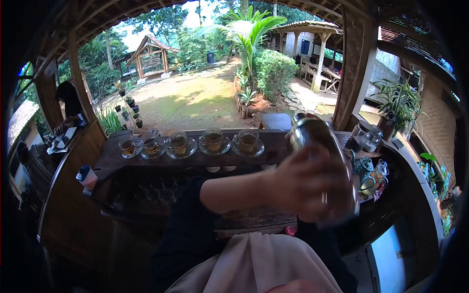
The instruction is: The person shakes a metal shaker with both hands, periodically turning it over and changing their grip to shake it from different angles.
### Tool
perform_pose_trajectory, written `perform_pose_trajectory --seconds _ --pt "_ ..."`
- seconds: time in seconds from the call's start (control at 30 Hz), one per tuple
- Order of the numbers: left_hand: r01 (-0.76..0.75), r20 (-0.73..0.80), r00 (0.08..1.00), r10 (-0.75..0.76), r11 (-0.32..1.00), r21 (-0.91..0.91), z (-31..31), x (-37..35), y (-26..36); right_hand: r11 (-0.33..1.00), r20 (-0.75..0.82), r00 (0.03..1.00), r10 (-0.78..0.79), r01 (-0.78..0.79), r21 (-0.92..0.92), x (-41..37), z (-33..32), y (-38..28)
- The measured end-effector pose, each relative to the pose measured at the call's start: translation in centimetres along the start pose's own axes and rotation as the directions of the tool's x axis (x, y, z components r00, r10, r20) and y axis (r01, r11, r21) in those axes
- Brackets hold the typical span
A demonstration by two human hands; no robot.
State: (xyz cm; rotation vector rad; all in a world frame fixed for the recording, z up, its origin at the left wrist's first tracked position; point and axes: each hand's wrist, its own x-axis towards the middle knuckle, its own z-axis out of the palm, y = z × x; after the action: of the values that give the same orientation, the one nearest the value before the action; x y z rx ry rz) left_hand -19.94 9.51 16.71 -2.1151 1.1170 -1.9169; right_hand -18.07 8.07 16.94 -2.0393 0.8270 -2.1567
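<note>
A shiny metal cocktail shaker [322, 131] is held tilted above the right side of the counter, smeared by motion. My left hand [310, 183] reaches across from the left with its fingers wrapped round the shaker. Lower down, my right hand [311, 218] is mostly hidden but appears closed on the shaker's lower part. To the left stand several glass cups on clear saucers, among them a cup with amber liquid [213, 140] and another glass cup [246, 141] nearest the shaker.
Glass jars [359, 139] and a potted plant [398, 105] stand at the right. Glassware [159, 191] sits in the dark recess before me. A small bottle [87, 177] is at the left. Another person [71, 105] is at the far left, and a wooden post [349, 63] rises behind.
</note>
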Motion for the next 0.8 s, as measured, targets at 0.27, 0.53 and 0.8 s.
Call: perform_pose_trajectory --seconds 0.27,0.53,0.8 --pt "0.384 0.145 0.916 -0.374 0.923 -0.043 3.5 -0.9 -5.1 0.903 -0.104 0.908 -0.406 0.416 0.111 -5.9 7.2 -2.1" --pt "-0.338 -0.181 0.922 0.342 0.94 0.054 -1.7 2.7 -1.0 0.998 -0.059 0.998 0.0 -0.004 -0.059 0.6 -0.5 1.2" --pt "0.535 -0.116 0.834 -0.54 0.842 -0.073 1.5 -0.7 -7.0 0.949 -0.059 0.959 -0.276 0.282 0.139 -3.9 4.7 -2.6"
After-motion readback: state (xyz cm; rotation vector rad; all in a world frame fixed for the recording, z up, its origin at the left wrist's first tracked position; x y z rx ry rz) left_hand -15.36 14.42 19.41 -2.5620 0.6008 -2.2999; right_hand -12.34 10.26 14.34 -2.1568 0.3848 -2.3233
